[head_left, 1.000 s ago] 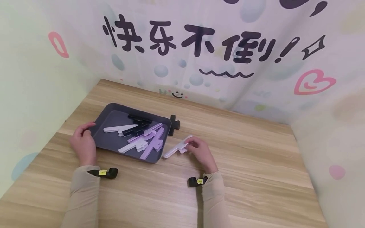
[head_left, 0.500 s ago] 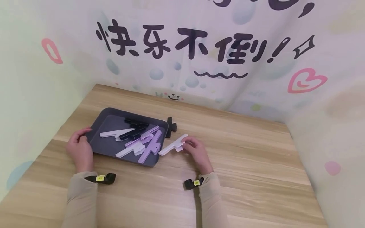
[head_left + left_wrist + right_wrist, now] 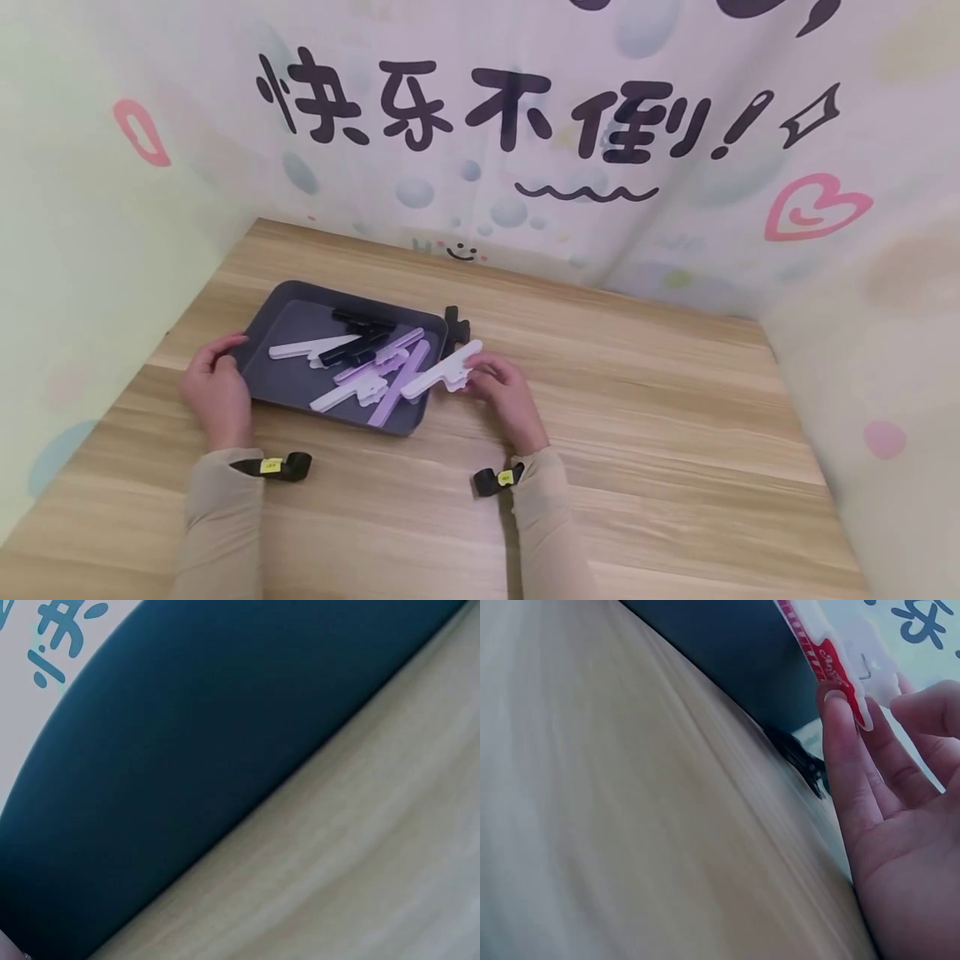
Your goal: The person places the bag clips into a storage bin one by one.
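My right hand [image 3: 510, 396] pinches a white bag clip [image 3: 442, 371] between thumb and fingertips, and the clip slants over the right rim of a dark grey tray [image 3: 281, 325]. Up close in the right wrist view, the clip [image 3: 864, 664] shows a red and pink printed side. My left hand [image 3: 219, 396] grips the tray's left edge; the left wrist view shows mostly the tray's outer wall [image 3: 225, 712]. Inside the tray lie several clips: white clips [image 3: 307, 347], purple clips [image 3: 397, 392] and black clips [image 3: 363, 319], partly overlapping.
A black clip [image 3: 457, 327] lies on the wooden table [image 3: 637, 433] just beyond the tray's right side, partly hidden behind the raised white clip. A printed cloth wall [image 3: 525, 150] rises behind the table, with pale walls at both sides.
My right hand has moved left and raised the white clip from beside the tray to over its right rim. My left hand stays at the tray's left edge.
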Demonstrator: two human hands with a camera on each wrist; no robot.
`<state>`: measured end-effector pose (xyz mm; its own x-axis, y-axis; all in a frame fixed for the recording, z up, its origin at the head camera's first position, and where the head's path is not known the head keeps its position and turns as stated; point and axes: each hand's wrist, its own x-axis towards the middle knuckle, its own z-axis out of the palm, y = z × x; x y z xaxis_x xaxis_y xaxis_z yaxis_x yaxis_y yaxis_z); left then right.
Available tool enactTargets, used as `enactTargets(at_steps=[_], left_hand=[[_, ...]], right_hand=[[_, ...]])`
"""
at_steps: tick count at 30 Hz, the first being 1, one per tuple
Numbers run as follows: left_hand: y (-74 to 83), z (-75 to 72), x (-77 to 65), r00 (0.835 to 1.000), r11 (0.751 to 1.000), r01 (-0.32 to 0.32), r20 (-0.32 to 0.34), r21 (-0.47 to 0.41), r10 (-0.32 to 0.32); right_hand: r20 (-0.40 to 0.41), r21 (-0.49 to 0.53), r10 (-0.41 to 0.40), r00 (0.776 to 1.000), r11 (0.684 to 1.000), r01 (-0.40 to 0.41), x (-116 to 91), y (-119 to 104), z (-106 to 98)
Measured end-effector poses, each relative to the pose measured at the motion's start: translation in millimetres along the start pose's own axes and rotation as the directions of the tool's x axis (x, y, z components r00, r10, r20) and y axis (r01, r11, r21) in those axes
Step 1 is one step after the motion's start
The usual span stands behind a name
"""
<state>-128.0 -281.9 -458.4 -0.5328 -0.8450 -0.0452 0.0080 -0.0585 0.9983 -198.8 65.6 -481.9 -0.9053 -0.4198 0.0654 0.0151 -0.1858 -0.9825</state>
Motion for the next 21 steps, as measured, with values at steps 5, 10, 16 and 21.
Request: enactTargets(at_steps=[5, 10, 16, 21], left_hand=[[-0.1, -0.4, 0.1, 1.000, 1.000, -0.019, -0.003, 0.011, 0.019], [-3.1, 0.5, 0.2, 1.000, 1.000, -0.002, 0.007, 0.019, 0.002], [-4.6, -1.1, 1.0, 1.000, 1.000, -0.009, 0.005, 0.018, 0.009], [-2.2, -1.0, 0.4, 1.000, 1.000, -0.008, 0.010, 0.009, 0.008]], right_hand=[[-0.018, 0.014, 0.025, 1.000, 1.000, -0.025, 5.2, 2.1, 10.3], [-0.048, -0.016, 0.024, 0.999, 1.000, -0.024, 6.8, 1.2, 12.1], [-0.036, -0.041, -0.031, 0.999, 0.999, 0.029, 8.7, 0.1, 13.0], [-0.030, -0.015, -0.016, 0.999, 1.000, 0.015, 8.7, -2.3, 16.1]])
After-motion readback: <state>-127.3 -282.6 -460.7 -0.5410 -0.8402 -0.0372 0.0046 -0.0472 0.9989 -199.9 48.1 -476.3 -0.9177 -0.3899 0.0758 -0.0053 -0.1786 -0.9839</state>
